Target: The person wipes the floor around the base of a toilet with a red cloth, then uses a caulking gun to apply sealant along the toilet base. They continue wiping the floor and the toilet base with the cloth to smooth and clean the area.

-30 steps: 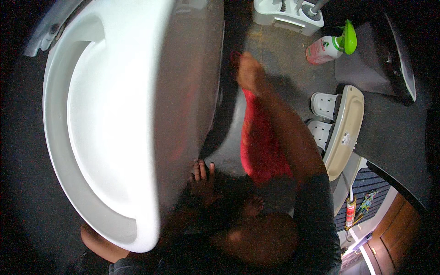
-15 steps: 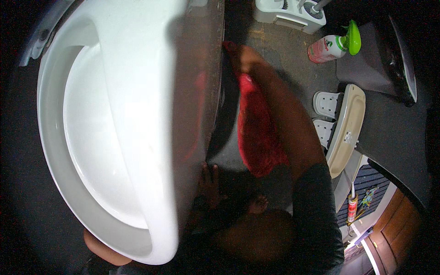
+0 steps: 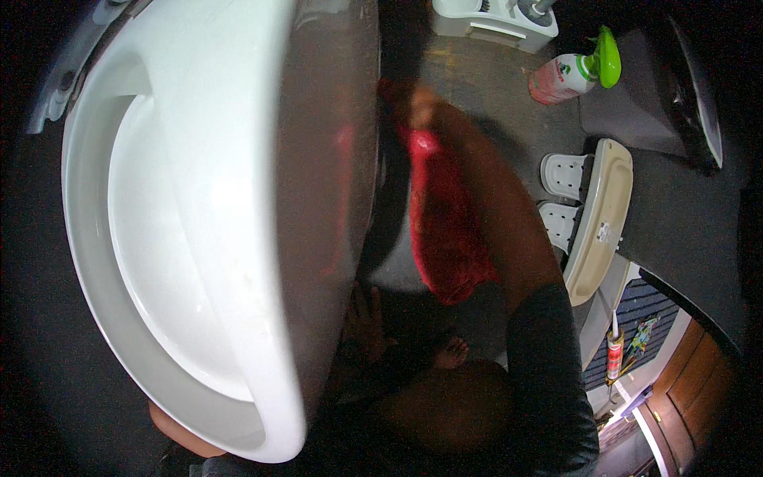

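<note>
A large white ceramic basin (image 3: 199, 199) fills the left half of the view, its smooth outer side dim and reflecting red. To the right of it, my right arm reaches forward. My right hand (image 3: 425, 107) is closed on the top of a red cloth (image 3: 449, 230), which hangs down beside the forearm. The fingertips are in deep shadow by the basin's side. Lower down, my left hand (image 3: 366, 318) shows dimly with its fingers apart, near the basin's underside; whether it touches a surface I cannot tell. Part of my left arm (image 3: 183, 429) shows below the basin's rim.
A white brush holder (image 3: 493, 28) stands at the far side. A pink-and-white spray bottle (image 3: 556, 79) with green trigger stands near a grey bin (image 3: 628, 87). Further right lie a beige tray-like piece (image 3: 600, 230) with white perforated parts, a sealant tube (image 3: 614, 358) and a brown door (image 3: 691, 389).
The view has shifted slightly, and the basin's front edge sits a little further left. My right hand and the red cloth stay almost in place. The left fingers show somewhat more spread.
</note>
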`<state>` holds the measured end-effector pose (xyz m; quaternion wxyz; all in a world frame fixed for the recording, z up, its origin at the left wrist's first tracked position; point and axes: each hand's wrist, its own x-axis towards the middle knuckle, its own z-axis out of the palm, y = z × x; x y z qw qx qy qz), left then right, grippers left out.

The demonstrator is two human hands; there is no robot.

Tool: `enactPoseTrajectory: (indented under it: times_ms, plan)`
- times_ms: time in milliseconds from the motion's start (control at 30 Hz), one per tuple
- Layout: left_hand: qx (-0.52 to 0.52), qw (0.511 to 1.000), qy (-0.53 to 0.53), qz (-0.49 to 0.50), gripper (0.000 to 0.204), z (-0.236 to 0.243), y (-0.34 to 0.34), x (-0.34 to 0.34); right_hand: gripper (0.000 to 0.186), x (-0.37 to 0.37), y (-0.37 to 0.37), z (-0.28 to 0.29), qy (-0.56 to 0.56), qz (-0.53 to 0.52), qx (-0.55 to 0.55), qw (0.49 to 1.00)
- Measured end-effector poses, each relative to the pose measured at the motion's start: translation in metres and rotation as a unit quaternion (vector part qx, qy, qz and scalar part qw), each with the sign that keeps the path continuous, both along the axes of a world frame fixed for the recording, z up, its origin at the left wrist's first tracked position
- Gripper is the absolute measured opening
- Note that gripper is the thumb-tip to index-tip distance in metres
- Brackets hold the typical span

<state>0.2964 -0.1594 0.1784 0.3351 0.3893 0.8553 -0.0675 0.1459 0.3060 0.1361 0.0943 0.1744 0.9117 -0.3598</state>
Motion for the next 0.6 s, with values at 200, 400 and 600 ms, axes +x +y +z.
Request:
enactPoseTrajectory:
  times_ms: [200,400,600]
  plan:
    - [-0.037,0.999,-0.017,-0.014,0.144,0.011,0.006,-0.008,0.045,0.017,-0.017,0.004,-0.003,-0.046,-0.071,0.996]
    - [-0.049,0.998,-0.020,-0.025,0.143,0.018,0.009,-0.009,0.047,0.025,-0.025,-0.004,0.089,-0.014,-0.057,0.994]
    - [-0.046,0.998,-0.014,-0.034,0.143,0.015,0.007,-0.011,0.051,0.028,-0.037,-0.003,0.053,-0.018,-0.099,0.993]
